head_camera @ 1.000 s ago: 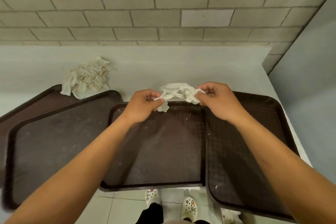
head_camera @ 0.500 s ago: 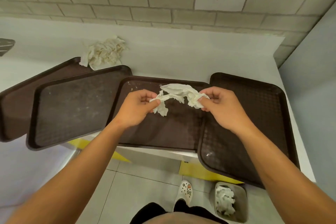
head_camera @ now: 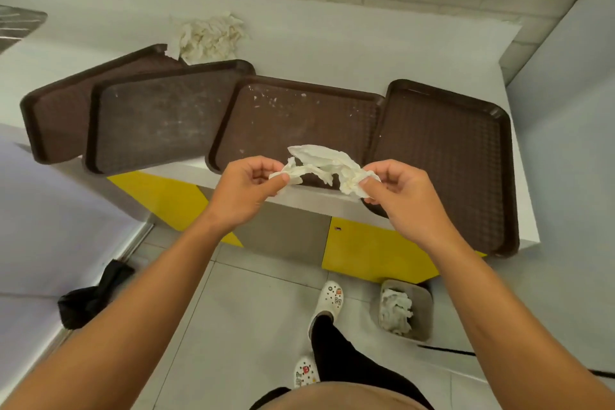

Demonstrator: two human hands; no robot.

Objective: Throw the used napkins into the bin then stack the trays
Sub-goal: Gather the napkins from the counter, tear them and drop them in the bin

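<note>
A crumpled white napkin (head_camera: 321, 167) hangs between my hands over the counter's front edge. My left hand (head_camera: 251, 188) pinches its left end and my right hand (head_camera: 401, 198) pinches its right end. Several brown trays lie side by side on the white counter (head_camera: 332, 43): a far-left tray (head_camera: 56, 113), a second tray (head_camera: 159, 116) overlapping it, a middle tray (head_camera: 299, 113) and a right tray (head_camera: 446, 156). A pile of used napkins (head_camera: 208, 36) sits behind the left trays. A small grey bin (head_camera: 424, 303) with napkins in it stands on the floor below the right tray.
The counter front has yellow panels (head_camera: 369, 253). A black bag (head_camera: 96, 296) lies on the tiled floor at the left by a pale wall. My feet in white clogs (head_camera: 329, 301) stand beside the bin. A brick wall backs the counter.
Both hands have drawn the napkin back from over the middle tray to the counter's front edge. The view has tilted down, so the floor and bin now show.
</note>
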